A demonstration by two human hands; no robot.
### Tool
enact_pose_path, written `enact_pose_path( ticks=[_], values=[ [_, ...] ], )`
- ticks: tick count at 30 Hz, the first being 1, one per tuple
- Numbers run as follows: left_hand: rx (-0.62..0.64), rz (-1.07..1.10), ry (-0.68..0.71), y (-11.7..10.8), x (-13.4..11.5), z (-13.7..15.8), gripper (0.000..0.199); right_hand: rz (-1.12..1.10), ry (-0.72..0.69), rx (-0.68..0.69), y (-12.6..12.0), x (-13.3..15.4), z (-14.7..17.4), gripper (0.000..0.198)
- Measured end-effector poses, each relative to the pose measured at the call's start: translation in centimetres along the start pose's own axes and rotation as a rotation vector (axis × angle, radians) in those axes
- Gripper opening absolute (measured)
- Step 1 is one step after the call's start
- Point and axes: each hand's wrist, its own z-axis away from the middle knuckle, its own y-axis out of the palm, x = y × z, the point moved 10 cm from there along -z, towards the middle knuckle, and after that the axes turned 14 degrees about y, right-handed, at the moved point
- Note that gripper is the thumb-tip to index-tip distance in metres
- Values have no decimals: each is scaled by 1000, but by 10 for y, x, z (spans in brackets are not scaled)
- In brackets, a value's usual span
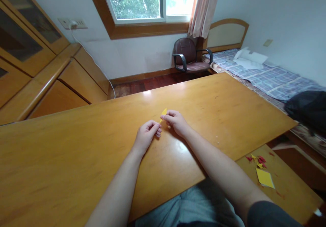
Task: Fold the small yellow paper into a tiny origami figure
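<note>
The desk (76,159) is a broad, glossy yellow-brown wooden top, with bright reflections, a small dark mark toward its far right and a few tiny pale specks near the right forearm. Beside its right end sits a lower wooden surface (297,193), stained with reddish marks; on it lie small red folded pieces (261,159) and yellow ones (259,166) in a loose cluster, with square yellow paper (265,178) just nearer. The bed (280,84), spread with blue-grey plaid cloth, bears white sheets (249,57) and a black bag (308,109).
</note>
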Motion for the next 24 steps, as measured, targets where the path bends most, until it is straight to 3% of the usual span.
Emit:
enact_pose_path(
  ticks=[5, 16, 24],
  values=[
    [-41, -25, 4, -5, 0, -1, 25, -73, 11, -40, -10, 2, -4, 34],
    [0, 96, -39, 0, 5, -2, 30, 49, 25, 94, 13, 2, 3, 34],
    [-6, 50, -15, -2, 3, -4, 29, 76, 15, 72, 13, 4, 5, 37]
  ],
)
